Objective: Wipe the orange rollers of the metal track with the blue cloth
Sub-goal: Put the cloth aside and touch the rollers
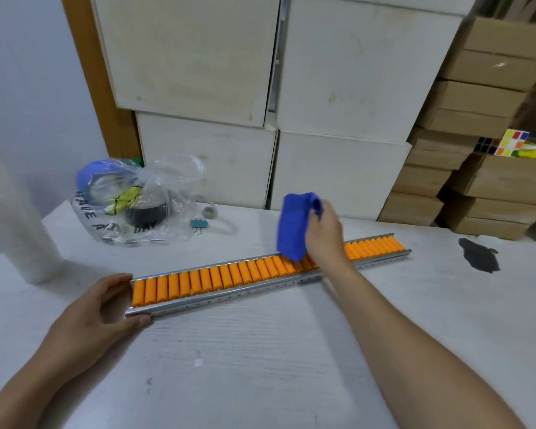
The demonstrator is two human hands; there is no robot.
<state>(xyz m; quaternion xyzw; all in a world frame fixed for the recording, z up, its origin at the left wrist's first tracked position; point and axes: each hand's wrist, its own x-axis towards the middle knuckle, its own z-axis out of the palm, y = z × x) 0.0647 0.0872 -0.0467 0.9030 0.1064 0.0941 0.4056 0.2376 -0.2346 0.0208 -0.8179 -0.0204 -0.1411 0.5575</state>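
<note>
In the head view, the metal track [229, 297] is lying across the white table [260, 366], stretching from the left hand away past the right hand, its row of orange rollers [217, 278] facing up. The left hand [102, 308] is gripping the track's near end, thumb on the closer rail and fingers curling over the far rail. The right hand [324, 230] is pinching the top of the blue cloth [294, 226], which is hanging down with its lower corner touching the rollers just beside that hand. Beyond the left hand a clear plastic bag [136, 199] with printed letters is sitting, and a teal binder clip [198, 225] is lying between the bag and the cloth. Well to the right of the right hand a dark patch [478, 254] is showing on the table.
</note>
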